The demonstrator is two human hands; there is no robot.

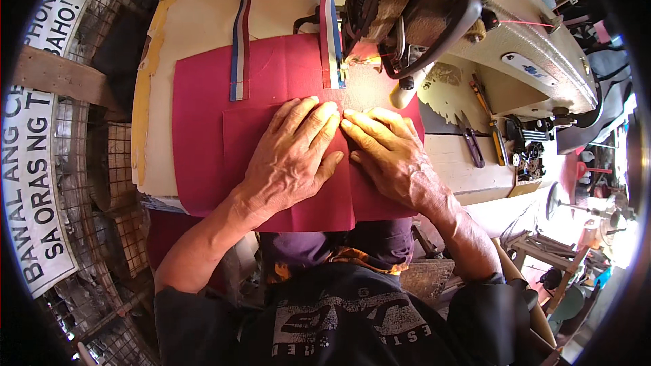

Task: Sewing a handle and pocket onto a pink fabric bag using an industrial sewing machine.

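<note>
My left hand point(291, 152) lies palm down on a dark pink fabric panel point(200, 105), fingers stretched out along a smaller layer on it, thumb apart. My right hand point(390, 156) lies flat just beside it, fingertips close to the left hand's, near a vertical fold. A striped blue, white and red strap point(241, 61) forms a loop at the panel's top, both ends resting on the fabric. The sewing machine's head point(383, 10) stands above the fabric at upper right, its needle area beside the strap's right end, with a small light shining there. The fabric under my palms is hidden.
The pale worktable point(159, 115) extends left of the fabric. Thread snips point(471, 142) and an orange-and-black tool point(500, 152) lie right of it, near a metal winder point(529, 163). At far left are wire mesh point(119, 163), a wooden plank point(61, 71) and lettered white signboards point(37, 183).
</note>
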